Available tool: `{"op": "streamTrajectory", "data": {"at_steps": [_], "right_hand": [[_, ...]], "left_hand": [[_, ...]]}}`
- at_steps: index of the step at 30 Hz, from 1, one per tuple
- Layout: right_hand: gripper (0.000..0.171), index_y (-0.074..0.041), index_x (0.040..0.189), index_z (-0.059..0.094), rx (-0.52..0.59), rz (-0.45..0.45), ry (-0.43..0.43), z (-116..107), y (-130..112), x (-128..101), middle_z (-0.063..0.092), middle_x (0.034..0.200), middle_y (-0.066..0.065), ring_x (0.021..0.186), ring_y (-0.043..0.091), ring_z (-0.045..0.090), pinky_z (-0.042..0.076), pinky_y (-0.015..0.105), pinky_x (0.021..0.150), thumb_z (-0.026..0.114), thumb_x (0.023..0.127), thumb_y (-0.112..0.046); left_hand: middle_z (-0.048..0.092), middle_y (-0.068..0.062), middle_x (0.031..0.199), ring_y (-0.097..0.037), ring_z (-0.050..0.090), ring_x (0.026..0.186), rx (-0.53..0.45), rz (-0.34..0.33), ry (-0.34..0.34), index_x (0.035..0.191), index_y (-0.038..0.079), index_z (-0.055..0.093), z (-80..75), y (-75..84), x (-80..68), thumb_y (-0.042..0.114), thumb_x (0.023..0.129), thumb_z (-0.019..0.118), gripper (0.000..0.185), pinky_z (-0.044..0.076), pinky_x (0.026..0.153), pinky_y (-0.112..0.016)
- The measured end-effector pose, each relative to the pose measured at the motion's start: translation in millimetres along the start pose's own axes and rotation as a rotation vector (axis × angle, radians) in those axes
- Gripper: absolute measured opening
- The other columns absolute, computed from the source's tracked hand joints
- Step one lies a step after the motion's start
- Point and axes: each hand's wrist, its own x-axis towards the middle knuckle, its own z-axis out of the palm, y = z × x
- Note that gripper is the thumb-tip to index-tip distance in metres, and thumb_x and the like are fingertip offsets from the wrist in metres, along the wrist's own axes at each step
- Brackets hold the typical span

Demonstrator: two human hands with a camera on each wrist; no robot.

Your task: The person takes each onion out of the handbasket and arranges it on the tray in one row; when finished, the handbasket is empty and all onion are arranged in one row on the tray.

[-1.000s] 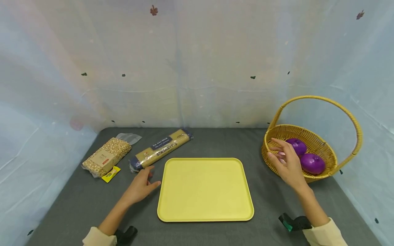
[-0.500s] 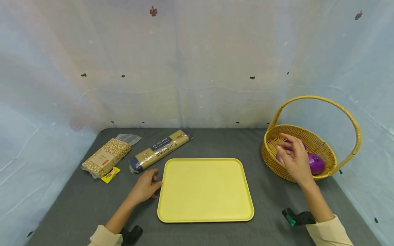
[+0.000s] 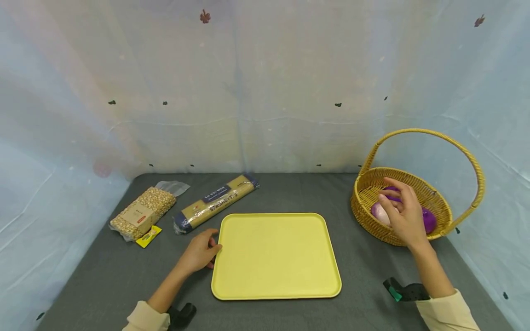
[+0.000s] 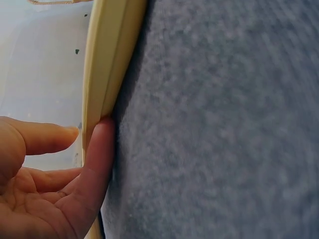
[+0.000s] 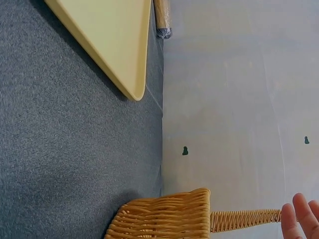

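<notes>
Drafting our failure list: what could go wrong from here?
1. The left hand touches the tray at its edge; a push might slide or tip it.
2. The right hand appears close to the basket handle and might snag it.
3. The purple items look smooth and shiny, so could slip if grasped.

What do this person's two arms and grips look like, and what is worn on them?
The left sleeve and right sleeve are cream and end on the forearm. Each arm wears a black wrist-camera mount: the left mount looks plain, the right mount has a green patch. The left grip and right grip have no gloves.
</notes>
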Motion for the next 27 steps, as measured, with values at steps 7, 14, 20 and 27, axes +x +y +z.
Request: {"op": "streamTrajectory", "data": {"at_steps": [7,14,20,27], "right_hand": [[0.043,0.012,0.127,0.045,-0.003,0.009,0.007,-3,1,1,0.041,0.118,-0.010,0.098,-0.001,0.054,0.047,0.004,0.079,0.054,0.085,0.013],[0.043,0.011,0.128,0.045,-0.035,0.007,0.022,-8,2,8,0.042,0.115,-0.012,0.096,-0.004,0.054,0.047,0.003,0.074,0.054,0.086,0.012],[0.043,0.010,0.130,0.043,-0.044,0.039,0.018,-11,6,15,0.040,0.117,-0.013,0.098,-0.006,0.053,0.046,0.002,0.076,0.053,0.088,0.008],[0.042,0.005,0.132,0.045,-0.060,0.075,0.018,-14,9,24,0.043,0.120,-0.011,0.098,-0.007,0.052,0.044,0.001,0.077,0.053,0.091,0.002]], "left_hand": [[0.049,-0.008,0.077,-0.014,0.053,0.045,0.043,0.030,0.021,0.125,-0.011,0.047,3.1,2.1,-0.1,-0.002,0.084,0.063,0.045,0.049,0.034,-0.025],[0.048,-0.007,0.076,-0.013,0.052,0.044,0.057,0.027,0.037,0.124,-0.010,0.048,5.0,2.6,2.2,-0.006,0.083,0.061,0.043,0.048,0.033,-0.025],[0.048,-0.007,0.077,-0.014,0.052,0.044,0.050,0.030,0.034,0.124,-0.010,0.048,5.1,1.8,2.3,-0.006,0.083,0.061,0.043,0.048,0.033,-0.026],[0.048,-0.007,0.077,-0.014,0.052,0.045,0.043,0.024,0.032,0.124,-0.009,0.049,4.6,1.9,2.2,-0.006,0.084,0.061,0.043,0.048,0.034,-0.026]]}}
